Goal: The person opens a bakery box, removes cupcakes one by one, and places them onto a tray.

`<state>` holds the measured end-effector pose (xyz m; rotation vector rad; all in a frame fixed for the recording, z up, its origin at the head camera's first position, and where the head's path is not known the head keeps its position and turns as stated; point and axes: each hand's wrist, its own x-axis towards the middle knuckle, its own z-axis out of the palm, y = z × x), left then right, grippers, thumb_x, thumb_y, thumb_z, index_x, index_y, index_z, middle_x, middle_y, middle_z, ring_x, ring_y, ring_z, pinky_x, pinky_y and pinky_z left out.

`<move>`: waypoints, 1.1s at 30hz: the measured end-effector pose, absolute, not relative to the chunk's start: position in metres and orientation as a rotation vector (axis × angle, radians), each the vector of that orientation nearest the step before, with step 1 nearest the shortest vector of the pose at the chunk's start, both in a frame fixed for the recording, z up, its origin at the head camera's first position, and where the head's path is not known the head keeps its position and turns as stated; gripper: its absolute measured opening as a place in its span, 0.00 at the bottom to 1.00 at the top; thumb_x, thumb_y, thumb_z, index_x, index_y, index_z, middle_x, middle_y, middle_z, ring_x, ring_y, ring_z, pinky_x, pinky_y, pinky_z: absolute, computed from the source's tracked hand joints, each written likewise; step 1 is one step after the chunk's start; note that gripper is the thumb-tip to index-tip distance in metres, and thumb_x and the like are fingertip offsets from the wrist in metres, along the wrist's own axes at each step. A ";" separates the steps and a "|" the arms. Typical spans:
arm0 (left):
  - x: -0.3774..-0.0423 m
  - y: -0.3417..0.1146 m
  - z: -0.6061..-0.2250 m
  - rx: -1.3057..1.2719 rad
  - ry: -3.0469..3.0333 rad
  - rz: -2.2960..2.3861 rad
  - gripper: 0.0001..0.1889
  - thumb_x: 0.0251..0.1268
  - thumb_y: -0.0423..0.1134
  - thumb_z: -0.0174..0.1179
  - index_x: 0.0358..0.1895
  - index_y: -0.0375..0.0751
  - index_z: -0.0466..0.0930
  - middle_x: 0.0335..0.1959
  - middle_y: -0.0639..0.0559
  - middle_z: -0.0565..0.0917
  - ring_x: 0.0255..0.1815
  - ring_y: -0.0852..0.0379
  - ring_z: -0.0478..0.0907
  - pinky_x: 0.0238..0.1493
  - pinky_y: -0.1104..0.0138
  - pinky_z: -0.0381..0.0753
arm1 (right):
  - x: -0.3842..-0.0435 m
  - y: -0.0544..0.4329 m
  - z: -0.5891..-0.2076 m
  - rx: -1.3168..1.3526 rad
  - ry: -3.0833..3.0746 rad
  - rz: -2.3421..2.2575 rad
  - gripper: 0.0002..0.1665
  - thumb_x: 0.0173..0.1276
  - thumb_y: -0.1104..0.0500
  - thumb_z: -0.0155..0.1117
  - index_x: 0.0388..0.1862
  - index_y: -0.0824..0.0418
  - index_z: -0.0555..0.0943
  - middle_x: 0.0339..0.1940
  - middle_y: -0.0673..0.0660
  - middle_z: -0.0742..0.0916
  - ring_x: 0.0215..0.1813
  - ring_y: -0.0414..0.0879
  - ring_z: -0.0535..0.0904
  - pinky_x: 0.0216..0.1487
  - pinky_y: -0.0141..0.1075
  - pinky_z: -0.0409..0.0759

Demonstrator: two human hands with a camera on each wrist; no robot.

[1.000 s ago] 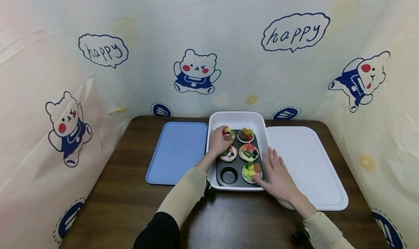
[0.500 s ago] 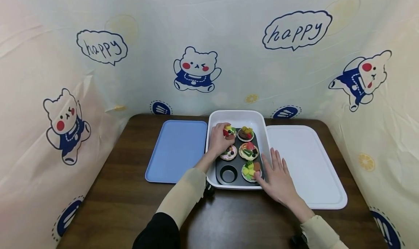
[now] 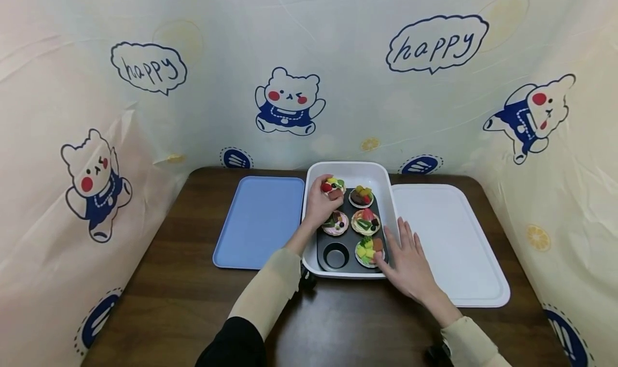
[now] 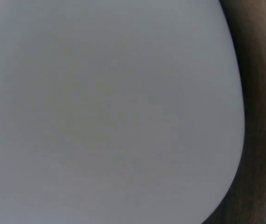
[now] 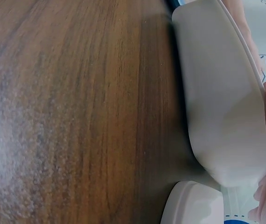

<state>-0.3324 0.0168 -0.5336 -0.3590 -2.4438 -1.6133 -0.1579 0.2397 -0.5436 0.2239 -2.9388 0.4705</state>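
Note:
In the head view my left hand (image 3: 319, 203) pinches a toy fruit tart (image 3: 333, 186) with red, yellow and green toppings, at the far left of a dark muffin tin (image 3: 348, 255). The tin lies inside a white deep container (image 3: 350, 168). Several other tarts, such as the pink one (image 3: 335, 224) and the strawberry one (image 3: 366, 222), sit in its cups. The near-left cup (image 3: 336, 255) holds nothing. My right hand (image 3: 410, 265), fingers straight, lies along the container's right rim, its thumb by the near-right tart (image 3: 369, 251). The right wrist view shows the container's outer wall (image 5: 221, 93).
A flat blue tray (image 3: 263, 222) lies left of the container and a flat white tray (image 3: 458, 238) right of it. All stand on a brown wooden table (image 3: 183, 297). A printed cloth (image 3: 347, 98) hangs behind. The left wrist view is mostly a pale close surface (image 4: 114, 112).
My left hand has shifted the tart slightly up and to the left, uncovering more of the pink tart below. The right hand stays nearly still.

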 end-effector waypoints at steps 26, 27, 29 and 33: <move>-0.334 0.013 -0.537 -0.427 -2.373 -1.819 0.37 0.45 0.37 0.73 0.61 0.59 0.65 0.54 0.54 0.75 0.50 0.57 0.77 0.47 0.64 0.80 | -0.158 0.239 -0.545 0.198 -2.936 0.546 0.46 0.64 0.29 0.48 0.74 0.52 0.59 0.78 0.60 0.46 0.76 0.62 0.46 0.65 0.65 0.60; -0.334 0.013 -0.537 -0.431 -2.365 -1.827 0.38 0.45 0.37 0.73 0.61 0.60 0.65 0.54 0.54 0.75 0.50 0.57 0.77 0.47 0.64 0.80 | -0.158 0.239 -0.544 0.199 -2.935 0.546 0.46 0.64 0.29 0.48 0.74 0.52 0.58 0.78 0.60 0.46 0.76 0.62 0.46 0.65 0.65 0.60; -0.335 0.012 -0.537 -0.429 -2.351 -1.859 0.37 0.46 0.37 0.72 0.61 0.60 0.65 0.54 0.53 0.75 0.50 0.57 0.77 0.46 0.64 0.80 | -0.158 0.239 -0.544 0.198 -2.936 0.549 0.46 0.64 0.29 0.48 0.74 0.52 0.58 0.78 0.60 0.47 0.76 0.62 0.47 0.65 0.64 0.60; -0.336 0.012 -0.537 -0.420 -2.359 -1.898 0.36 0.47 0.36 0.72 0.62 0.57 0.66 0.54 0.52 0.75 0.49 0.56 0.77 0.46 0.65 0.81 | -0.158 0.238 -0.543 0.189 -2.946 0.557 0.46 0.64 0.29 0.47 0.74 0.52 0.58 0.78 0.60 0.46 0.75 0.64 0.49 0.63 0.65 0.62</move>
